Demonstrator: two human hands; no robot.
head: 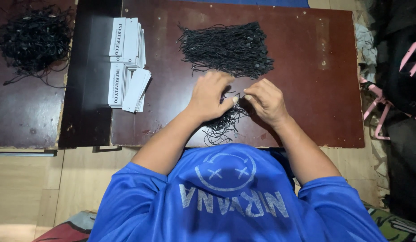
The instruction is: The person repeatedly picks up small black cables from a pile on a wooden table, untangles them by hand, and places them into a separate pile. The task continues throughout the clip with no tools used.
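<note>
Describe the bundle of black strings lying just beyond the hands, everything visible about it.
The bundle of black strings is a dense, flat sheaf of thin cords, roughly aligned side to side, with small black fasteners clustered at its right end and frayed loose tips at the left. It rests on the dark red-brown table, near its far edge. The left hand sits at its near edge; whether they touch is unclear.

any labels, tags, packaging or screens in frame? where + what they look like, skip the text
Upper stack of paper tags: on the table's left part, far side; narrow white rectangles, black print, fanned slightly.
Lower stack of paper tags: just below the first, left of the left hand; the same white rectangles, splayed to the right.
No packages, signs or screens visible.
</note>
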